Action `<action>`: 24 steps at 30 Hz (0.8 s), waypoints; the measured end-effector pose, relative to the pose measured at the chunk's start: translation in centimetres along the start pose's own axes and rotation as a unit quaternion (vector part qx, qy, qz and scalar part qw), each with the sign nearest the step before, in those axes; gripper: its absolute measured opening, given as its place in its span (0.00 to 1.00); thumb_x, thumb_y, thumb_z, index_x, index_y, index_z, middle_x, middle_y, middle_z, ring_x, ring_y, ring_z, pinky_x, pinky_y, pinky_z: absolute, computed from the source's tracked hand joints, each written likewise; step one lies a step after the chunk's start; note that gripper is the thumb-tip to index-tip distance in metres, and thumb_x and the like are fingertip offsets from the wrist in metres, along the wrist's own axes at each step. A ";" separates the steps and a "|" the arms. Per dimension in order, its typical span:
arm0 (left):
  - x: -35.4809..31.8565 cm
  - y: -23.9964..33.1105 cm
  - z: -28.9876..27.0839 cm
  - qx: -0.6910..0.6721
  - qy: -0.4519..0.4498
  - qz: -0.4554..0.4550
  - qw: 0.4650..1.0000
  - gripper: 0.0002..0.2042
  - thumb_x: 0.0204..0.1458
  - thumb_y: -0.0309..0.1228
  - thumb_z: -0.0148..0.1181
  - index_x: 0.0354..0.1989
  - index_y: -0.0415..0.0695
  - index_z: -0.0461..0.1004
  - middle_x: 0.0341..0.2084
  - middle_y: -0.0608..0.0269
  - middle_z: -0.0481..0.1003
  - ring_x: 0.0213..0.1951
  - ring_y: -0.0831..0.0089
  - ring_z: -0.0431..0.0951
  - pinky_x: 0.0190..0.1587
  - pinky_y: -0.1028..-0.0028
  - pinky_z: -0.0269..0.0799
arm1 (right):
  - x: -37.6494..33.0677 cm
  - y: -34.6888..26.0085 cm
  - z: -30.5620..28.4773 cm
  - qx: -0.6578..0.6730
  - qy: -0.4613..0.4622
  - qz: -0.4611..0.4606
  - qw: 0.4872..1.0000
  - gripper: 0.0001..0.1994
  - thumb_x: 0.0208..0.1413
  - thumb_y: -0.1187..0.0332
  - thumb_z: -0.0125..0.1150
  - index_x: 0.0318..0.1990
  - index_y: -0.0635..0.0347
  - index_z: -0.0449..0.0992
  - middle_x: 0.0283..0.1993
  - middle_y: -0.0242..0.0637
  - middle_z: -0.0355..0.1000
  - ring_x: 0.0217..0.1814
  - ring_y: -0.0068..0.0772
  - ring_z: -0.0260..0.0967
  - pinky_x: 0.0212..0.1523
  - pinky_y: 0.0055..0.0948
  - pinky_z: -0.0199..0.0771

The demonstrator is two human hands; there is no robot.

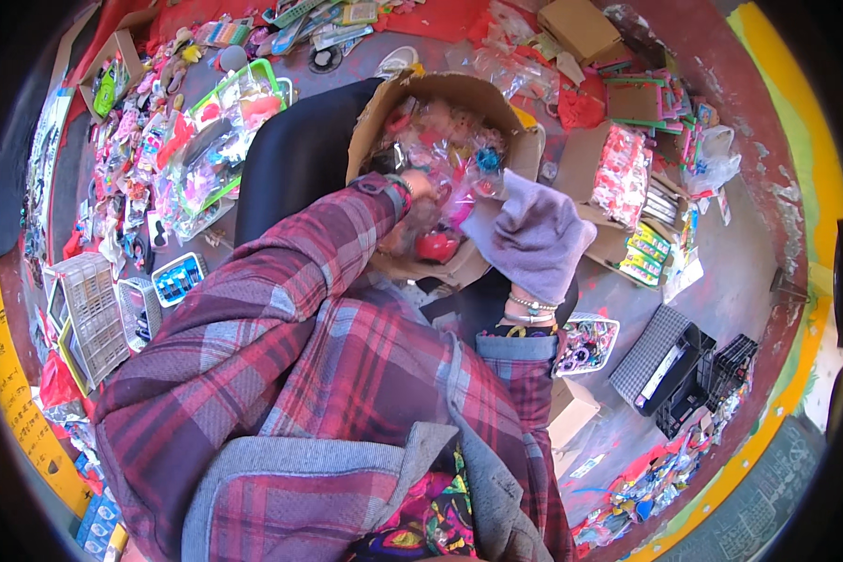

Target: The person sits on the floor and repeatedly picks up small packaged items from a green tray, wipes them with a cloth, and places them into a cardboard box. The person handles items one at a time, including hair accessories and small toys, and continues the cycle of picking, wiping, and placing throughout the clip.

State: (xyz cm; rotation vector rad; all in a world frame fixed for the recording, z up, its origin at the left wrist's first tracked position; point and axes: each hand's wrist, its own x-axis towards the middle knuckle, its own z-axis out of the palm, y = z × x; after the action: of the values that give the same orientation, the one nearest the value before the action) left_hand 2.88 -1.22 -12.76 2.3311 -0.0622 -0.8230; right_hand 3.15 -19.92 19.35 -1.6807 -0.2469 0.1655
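Note:
A cardboard box (361, 140) with its flaps up stands before me, filled with clear plastic packets (454, 155) of pink, red and blue trinkets. My left hand (420, 184) reaches into its left side, fingers curled down among the packets; what they grip is hidden. A greyish-purple cloth (531, 229) covers my right hand at the box's near right edge, hiding the fingers, so its grip does not show. Beaded bracelets (532, 307) circle that wrist. A red round item (437, 246) lies in the box near the front.
Green-rimmed baskets (225, 192) of packaged goods and heaps of small toys lie left. A cardboard box (585, 173) with pink packets and green cartons stands right. Beyond it are a white basket of hair ties (588, 344) and black crates (670, 375). A dark seat (295, 150) adjoins the box.

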 end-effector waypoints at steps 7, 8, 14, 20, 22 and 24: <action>-0.8 3.7 -1.4 0.111 0.021 -0.037 0.993 0.20 0.44 0.48 0.52 0.34 0.42 0.76 0.33 0.49 0.74 0.38 0.54 0.73 0.43 0.62 0.67 | -0.9 1.1 -0.2 0.134 0.068 0.078 0.986 0.20 0.23 0.69 0.69 0.30 0.57 0.69 0.24 0.24 0.67 0.26 0.20 0.65 0.32 0.21 0.55; -0.7 3.6 -1.5 0.044 0.083 -0.078 0.993 0.20 0.45 0.48 0.51 0.34 0.43 0.76 0.33 0.50 0.74 0.38 0.55 0.74 0.43 0.62 0.68 | -0.9 2.2 -0.7 0.056 0.042 0.036 0.997 0.18 0.26 0.67 0.66 0.30 0.56 0.68 0.26 0.25 0.67 0.28 0.23 0.64 0.33 0.22 0.56; -1.4 1.9 -6.3 -0.011 0.143 -0.009 0.990 0.15 0.53 0.41 0.48 0.34 0.42 0.76 0.28 0.53 0.75 0.30 0.63 0.76 0.32 0.66 0.69 | -0.8 4.4 -1.9 -0.066 -0.027 -0.077 0.994 0.15 0.53 0.52 0.45 0.38 0.52 0.67 0.38 0.31 0.67 0.41 0.34 0.63 0.40 0.31 0.64; -8.3 6.6 -10.5 -0.630 0.065 0.015 0.774 0.11 0.53 0.32 0.52 0.37 0.35 0.73 0.29 0.59 0.76 0.28 0.74 0.77 0.29 0.77 0.72 | -1.6 1.9 -1.0 0.382 -0.006 0.137 0.914 0.07 0.39 0.71 0.57 0.29 0.57 0.70 0.26 0.29 0.68 0.27 0.25 0.63 0.26 0.24 0.61; -12.7 9.4 -12.2 -0.703 0.067 0.029 0.707 0.10 0.51 0.25 0.53 0.41 0.35 0.71 0.32 0.57 0.75 0.33 0.72 0.76 0.36 0.75 0.73 | -1.2 3.9 -1.5 0.360 -0.060 0.123 0.923 0.07 0.47 0.65 0.50 0.32 0.55 0.69 0.31 0.31 0.68 0.33 0.29 0.63 0.32 0.28 0.63; -15.3 10.7 -12.9 -0.746 0.048 0.074 0.661 0.10 0.51 0.24 0.53 0.41 0.34 0.70 0.35 0.56 0.75 0.36 0.71 0.76 0.39 0.74 0.73 | -1.3 5.8 -2.2 0.356 -0.112 0.081 0.924 0.13 0.54 0.56 0.42 0.39 0.53 0.68 0.40 0.33 0.67 0.43 0.34 0.62 0.42 0.35 0.64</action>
State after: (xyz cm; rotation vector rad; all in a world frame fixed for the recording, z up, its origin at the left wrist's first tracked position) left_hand -0.22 1.52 9.61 0.7372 0.3489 -0.3276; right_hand 2.85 -23.01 13.85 -0.9511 -0.1851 0.5111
